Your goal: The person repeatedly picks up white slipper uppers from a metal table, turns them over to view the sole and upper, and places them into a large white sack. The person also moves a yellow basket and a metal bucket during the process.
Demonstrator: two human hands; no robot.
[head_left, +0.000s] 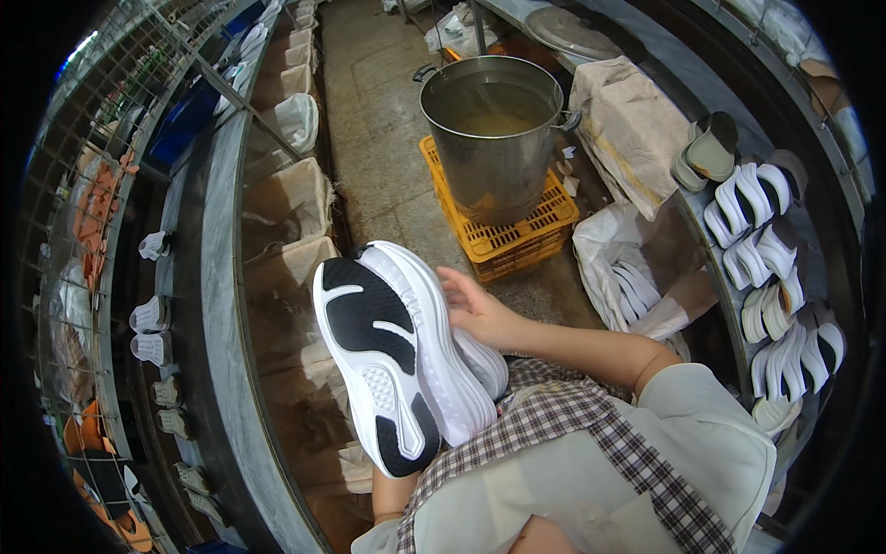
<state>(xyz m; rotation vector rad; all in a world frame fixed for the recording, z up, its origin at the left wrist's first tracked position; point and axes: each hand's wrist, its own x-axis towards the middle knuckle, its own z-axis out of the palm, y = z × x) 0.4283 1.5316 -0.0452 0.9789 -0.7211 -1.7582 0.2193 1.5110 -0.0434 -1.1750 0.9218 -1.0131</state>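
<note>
A stack of white shoe soles [420, 323] is in front of my body, tilted, with the toe ends away from me. The outermost sole shows its tread, white with black textured patches; the edges of others show on its right. My left forearm [392, 494] goes behind the heel end, and the soles hide my left hand. At the stack's upper right side is my right hand [475, 309], its fingers stretched out and apart, the tips at the edge of the soles.
Ahead, a steel pot [494, 157] of cloudy liquid stands on yellow crates [498, 245]. Cloth-lined bins [286, 203] line the left bench [217, 305]. On the right, a white sack [600, 249] holds soles, and more white soles [771, 268] stand in rows on a shelf.
</note>
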